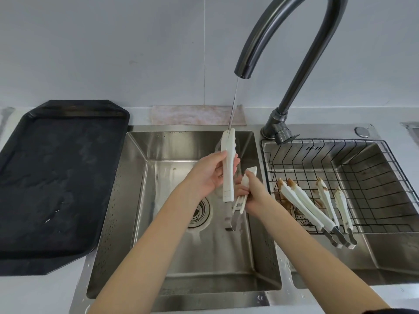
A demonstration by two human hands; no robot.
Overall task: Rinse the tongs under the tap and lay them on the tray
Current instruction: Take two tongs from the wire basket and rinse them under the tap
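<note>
Head view: The tongs point(228, 171) are held upright over the left basin of the sink point(136, 200), tips directly under the thin stream from the tap point(272, 30). They appear light and stiff, with white plastic arms on a metal hinge end; wet plastic is likely slippery, so the best hold is across the mid-length of the arms, clear of the tips.

The left hand point(209, 175) grips one arm of the tongs at mid-length, fingers point(233, 160) partly curled behind it and thumb in front. The right hand point(254, 196) is closed round the other white arm, lower and to the right.

The black tray point(56, 189) lies on the surface at the sink's left edge, well apart from the tongs. Soiled tongs point(315, 209) rest in the wire basket point(374, 168) over the right basin.
</note>
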